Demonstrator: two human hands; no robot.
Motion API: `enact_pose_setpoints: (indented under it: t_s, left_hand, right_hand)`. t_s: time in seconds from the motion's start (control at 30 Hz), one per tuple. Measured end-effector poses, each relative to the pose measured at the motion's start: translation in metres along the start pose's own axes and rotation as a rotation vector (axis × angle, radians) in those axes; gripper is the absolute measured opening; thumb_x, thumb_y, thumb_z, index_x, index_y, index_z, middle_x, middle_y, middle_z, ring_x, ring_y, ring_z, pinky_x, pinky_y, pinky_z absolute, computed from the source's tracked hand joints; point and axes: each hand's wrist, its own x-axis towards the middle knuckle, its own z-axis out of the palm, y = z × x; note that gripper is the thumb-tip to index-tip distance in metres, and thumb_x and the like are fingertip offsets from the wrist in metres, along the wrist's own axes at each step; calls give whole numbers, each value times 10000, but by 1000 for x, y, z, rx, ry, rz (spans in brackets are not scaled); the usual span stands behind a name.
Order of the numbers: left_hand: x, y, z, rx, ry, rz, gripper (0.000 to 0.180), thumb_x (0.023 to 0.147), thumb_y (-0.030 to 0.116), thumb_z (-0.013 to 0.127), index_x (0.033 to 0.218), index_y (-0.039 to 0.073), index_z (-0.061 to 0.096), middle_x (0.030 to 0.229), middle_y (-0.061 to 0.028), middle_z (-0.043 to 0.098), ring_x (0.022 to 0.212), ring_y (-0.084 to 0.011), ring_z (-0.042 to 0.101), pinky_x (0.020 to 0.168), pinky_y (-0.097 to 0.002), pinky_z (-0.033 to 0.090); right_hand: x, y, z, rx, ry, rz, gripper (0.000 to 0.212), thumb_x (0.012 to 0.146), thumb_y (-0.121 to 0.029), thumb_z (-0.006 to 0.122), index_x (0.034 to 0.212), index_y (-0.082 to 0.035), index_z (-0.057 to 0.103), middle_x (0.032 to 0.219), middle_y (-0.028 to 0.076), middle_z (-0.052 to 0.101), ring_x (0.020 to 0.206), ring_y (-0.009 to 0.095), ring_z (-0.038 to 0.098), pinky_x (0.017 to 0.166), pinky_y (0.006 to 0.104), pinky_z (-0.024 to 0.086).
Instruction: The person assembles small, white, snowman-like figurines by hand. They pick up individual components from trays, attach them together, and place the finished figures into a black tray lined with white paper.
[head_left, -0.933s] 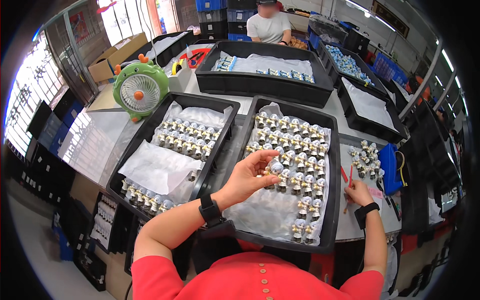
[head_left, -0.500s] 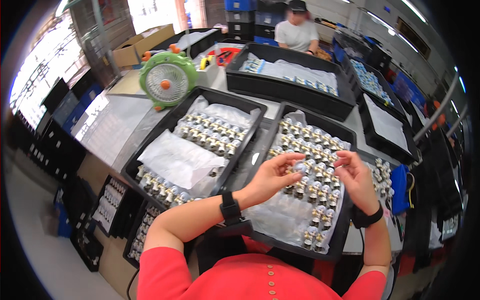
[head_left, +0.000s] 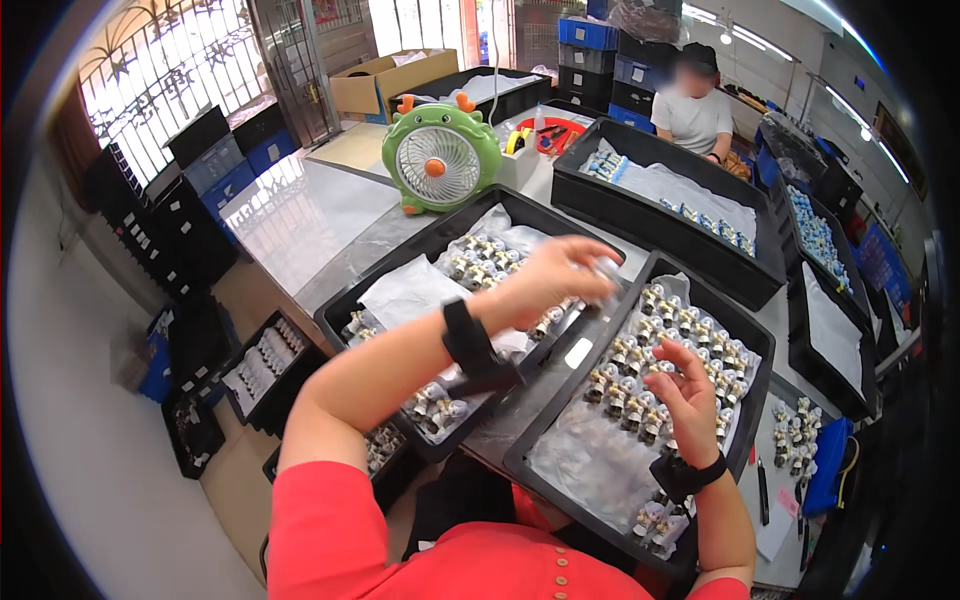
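Note:
My left hand (head_left: 553,283) is raised over the right side of the left black tray (head_left: 362,283). Its fingers pinch a small figurine (head_left: 606,268), smeared by motion, with a whitish top. Over the right black tray (head_left: 537,462), my right hand (head_left: 690,397) hovers with thumb and forefinger apart and nothing between them. Rows of small white, gold and dark figurines (head_left: 640,407) stand in that tray on a white plastic sheet (head_left: 580,450). The left tray holds similar figurines (head_left: 480,262), partly covered by a white sheet (head_left: 408,292); my left forearm hides some of them.
A green fan (head_left: 443,160) stands behind the left tray. Further back, a large black tray (head_left: 660,215) holds blue-and-white figurines, and a person (head_left: 692,115) sits beyond it. Loose figurines (head_left: 797,437), a pen (head_left: 763,490) and a blue pouch (head_left: 828,465) lie at the right.
My left hand has moved left and away from the right tray toward the left one, carrying the figurine. My right hand stays over the right tray. The view has swung left.

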Motion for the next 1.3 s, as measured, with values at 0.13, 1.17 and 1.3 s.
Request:
enact_pose_setpoints:
  t_s: [0.13, 1.17, 1.3]
  left_hand:
    - [14, 4, -124, 926, 336, 113, 360, 744, 119, 676, 1087, 15, 645, 934, -98, 636, 776, -136, 630, 710, -255, 507]
    - [-9, -87, -232, 1500, 168, -177, 362, 787, 42, 623, 1145, 73, 583, 978, -175, 658, 961, -363, 608, 824, -449, 477]
    - [-10, -85, -225, 1461, 161, -183, 429, 774, 25, 640, 1195, 59, 565, 1055, -183, 636, 1008, -359, 591, 871, -438, 466]
  right_hand:
    - [1, 0, -1, -55, 4, -15, 395, 898, -27, 557, 1284, 2, 474, 1124, 77, 560, 886, 99, 580, 793, 232, 477]
    - [7, 16, -4, -335, -64, 170, 223, 895, -57, 559, 1097, 9, 627, 802, 47, 676, 721, 80, 615, 636, 217, 481]
    - [7, 16, -4, -333, -65, 166, 222, 896, -60, 564, 1097, 10, 627, 803, 46, 675, 721, 78, 614, 638, 220, 481]
